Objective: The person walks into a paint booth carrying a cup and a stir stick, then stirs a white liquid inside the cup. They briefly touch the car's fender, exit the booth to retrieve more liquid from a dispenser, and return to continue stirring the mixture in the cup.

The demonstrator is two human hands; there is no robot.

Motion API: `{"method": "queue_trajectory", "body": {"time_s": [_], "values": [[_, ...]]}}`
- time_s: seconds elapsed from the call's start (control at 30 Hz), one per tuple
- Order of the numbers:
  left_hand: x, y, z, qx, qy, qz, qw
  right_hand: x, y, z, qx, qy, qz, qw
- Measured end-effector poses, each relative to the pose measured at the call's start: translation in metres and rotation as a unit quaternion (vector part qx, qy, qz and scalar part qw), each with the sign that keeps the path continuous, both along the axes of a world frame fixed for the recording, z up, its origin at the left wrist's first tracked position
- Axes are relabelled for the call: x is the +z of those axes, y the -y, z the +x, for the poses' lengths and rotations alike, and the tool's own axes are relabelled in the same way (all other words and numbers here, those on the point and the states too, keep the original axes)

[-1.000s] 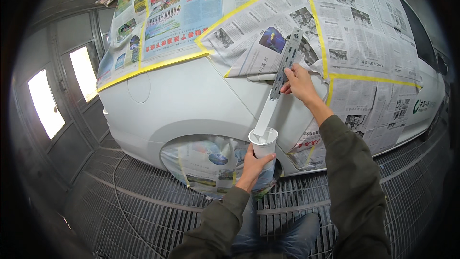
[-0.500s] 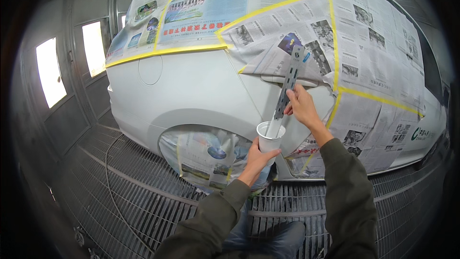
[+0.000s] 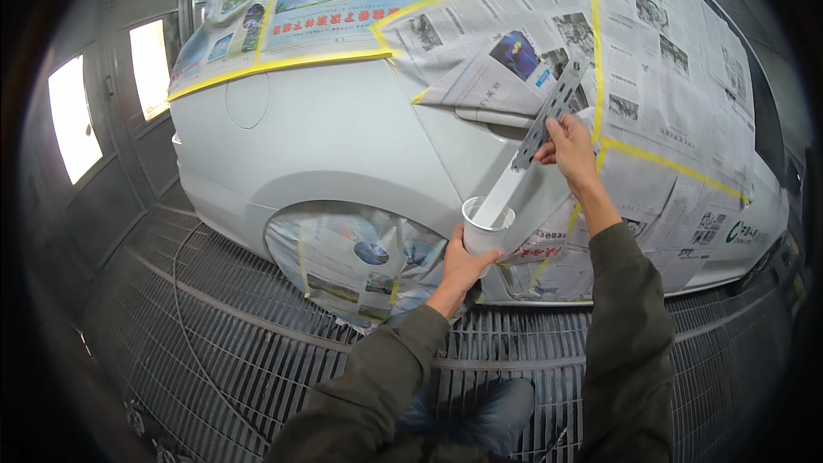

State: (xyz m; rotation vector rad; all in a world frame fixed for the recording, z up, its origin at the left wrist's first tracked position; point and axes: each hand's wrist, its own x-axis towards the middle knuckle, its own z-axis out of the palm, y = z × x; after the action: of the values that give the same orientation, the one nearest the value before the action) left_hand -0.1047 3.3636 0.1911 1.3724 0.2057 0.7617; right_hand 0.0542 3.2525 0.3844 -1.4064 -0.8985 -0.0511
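My left hand [image 3: 465, 261] is wrapped round a white plastic cup [image 3: 485, 238], holding it roughly upright beside the car's rear wheel. A long flat mixing stick [image 3: 533, 147], grey and slotted along its upper part, leans to the right out of the cup. Its lower part is coated white, and the tip goes down inside the cup. My right hand [image 3: 567, 150] pinches the stick around its middle, above and right of the rim. How much liquid the cup holds cannot be made out. Behind both hands stands a white car [image 3: 343, 141].
Newspaper sheets [image 3: 677, 94] edged with yellow tape [image 3: 598, 77] cover the car's windows and door; more newspaper [image 3: 343, 261] wraps the rear wheel. Underfoot lies a metal floor grating [image 3: 514, 347], with a hose [image 3: 178, 291] running across it at left. Bright window panels [image 3: 75, 118] line the left wall.
My right hand has moved up and to the right, drawing the stick higher and tilting it more. More of its white-coated part shows. My left hand still holds the cup in nearly the same place.
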Motion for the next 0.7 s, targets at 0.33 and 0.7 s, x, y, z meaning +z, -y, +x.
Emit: {"method": "queue_trajectory", "body": {"time_s": [0.33, 0.7], "values": [[0.005, 0.006, -0.005, -0.008, -0.023, -0.014, 1.000, 0.006, 0.007, 0.014, -0.025, -0.017, 0.017, 0.999], [0.006, 0.004, -0.010, -0.002, -0.010, -0.018, 1.000, 0.003, 0.003, 0.018, -0.035, -0.034, 0.020, 0.999]]}}
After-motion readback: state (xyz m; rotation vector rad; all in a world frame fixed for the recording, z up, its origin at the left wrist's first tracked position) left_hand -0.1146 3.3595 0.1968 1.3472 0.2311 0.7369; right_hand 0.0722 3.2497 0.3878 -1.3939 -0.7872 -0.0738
